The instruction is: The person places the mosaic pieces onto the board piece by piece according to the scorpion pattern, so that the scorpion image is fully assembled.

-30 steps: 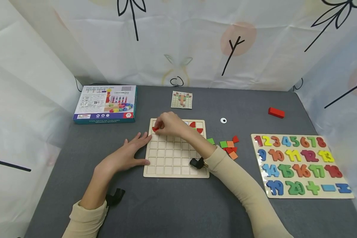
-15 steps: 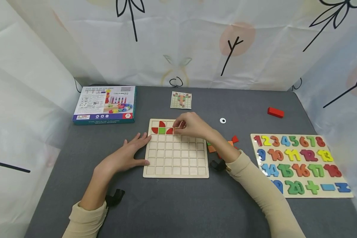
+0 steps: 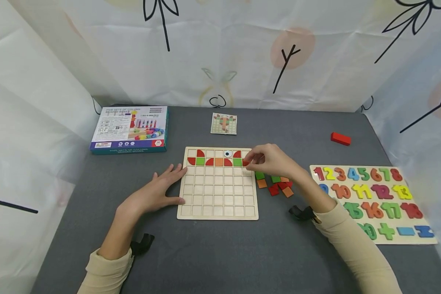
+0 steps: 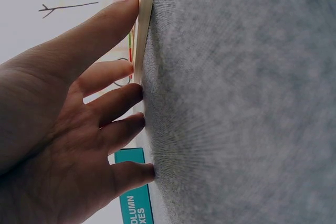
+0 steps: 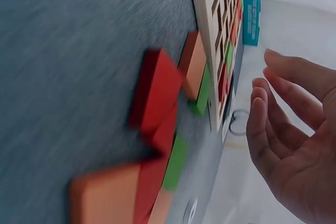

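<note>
A wooden grid board [image 3: 218, 200] lies mid-table, its upper rows bearing coloured tiles: red quarter-rounds [image 3: 200, 153], green squares [image 3: 200, 161], an orange square [image 3: 219, 162] and a round eye piece [image 3: 228, 154]. My left hand [image 3: 150, 192] touches the board's left edge with spread fingers; in the left wrist view the thumb [image 4: 105, 22] rests at that edge. At the board's upper right corner is my right hand [image 3: 273, 160], fingertips over a red quarter-round [image 3: 245, 162] in the second row. In the right wrist view its thumb and fingers are bent and apart, nothing between them.
Loose green, orange and red tiles [image 3: 274, 190] lie right of the board. A pattern card [image 3: 223, 123] is behind it, a boxed set [image 3: 128, 130] back left. A number puzzle [image 3: 382, 218] and a red block [image 3: 340, 139] are on the right.
My right hand has swept from the board's upper left to its upper right corner, uncovering the tiles in the top rows. My left hand has stayed at the left edge.
</note>
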A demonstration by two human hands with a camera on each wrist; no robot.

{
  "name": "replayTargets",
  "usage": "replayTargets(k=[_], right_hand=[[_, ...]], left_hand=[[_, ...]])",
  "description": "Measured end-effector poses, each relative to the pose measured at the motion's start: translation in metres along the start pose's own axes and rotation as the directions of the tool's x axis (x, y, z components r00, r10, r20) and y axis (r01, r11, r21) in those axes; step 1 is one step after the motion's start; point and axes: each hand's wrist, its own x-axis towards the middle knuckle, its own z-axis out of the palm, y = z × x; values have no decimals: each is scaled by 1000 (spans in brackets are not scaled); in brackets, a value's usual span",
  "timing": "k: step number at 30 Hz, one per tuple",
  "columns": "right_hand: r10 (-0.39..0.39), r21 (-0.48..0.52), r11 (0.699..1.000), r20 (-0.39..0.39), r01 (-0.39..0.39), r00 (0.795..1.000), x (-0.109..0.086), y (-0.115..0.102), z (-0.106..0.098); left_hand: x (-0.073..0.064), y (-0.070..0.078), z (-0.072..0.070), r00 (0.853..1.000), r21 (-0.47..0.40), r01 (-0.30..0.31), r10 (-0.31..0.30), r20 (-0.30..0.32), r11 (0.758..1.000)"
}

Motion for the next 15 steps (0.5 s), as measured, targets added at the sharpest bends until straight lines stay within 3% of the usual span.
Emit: replayTargets(k=[8, 15], right_hand=[[49, -43, 998, 58, -47, 997, -32, 21, -15], [58, -136, 990, 63, -49, 996, -50, 39, -19]], left_hand=[[1, 0, 0, 1000, 9, 8, -8, -2, 1000], [0, 0, 0, 1000, 12, 6, -6, 1, 1000]])
